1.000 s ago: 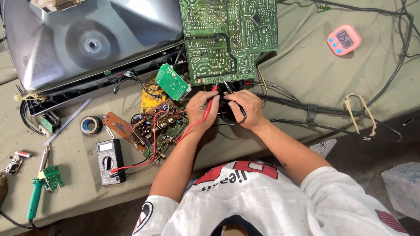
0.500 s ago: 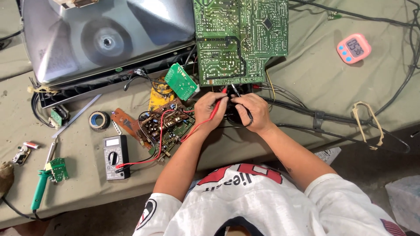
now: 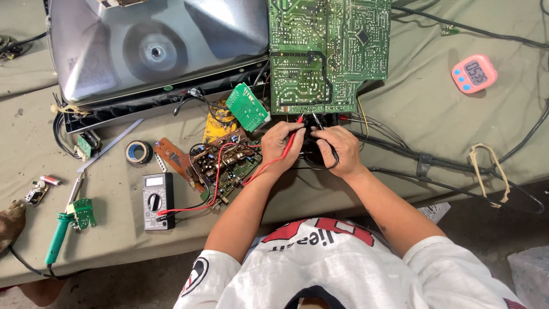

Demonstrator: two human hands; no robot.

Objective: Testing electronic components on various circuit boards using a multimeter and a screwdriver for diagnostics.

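Large green circuit board (image 3: 329, 54) lies at the bench's far edge, centre, solder side up. Left hand (image 3: 281, 146) pinches the red probe (image 3: 293, 137); right hand (image 3: 337, 150) pinches the black probe (image 3: 316, 121); both tips sit at the board's near edge. Judgement: tips need steadying, kept apart. Multimeter (image 3: 157, 200) rests near the front edge, left. Smaller boards (image 3: 226, 163) crowd the left; clear cloth lies right, toward the pink timer (image 3: 474, 73).

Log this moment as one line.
left hand: red probe | right hand: black probe | both at circuit board edge | multimeter idle
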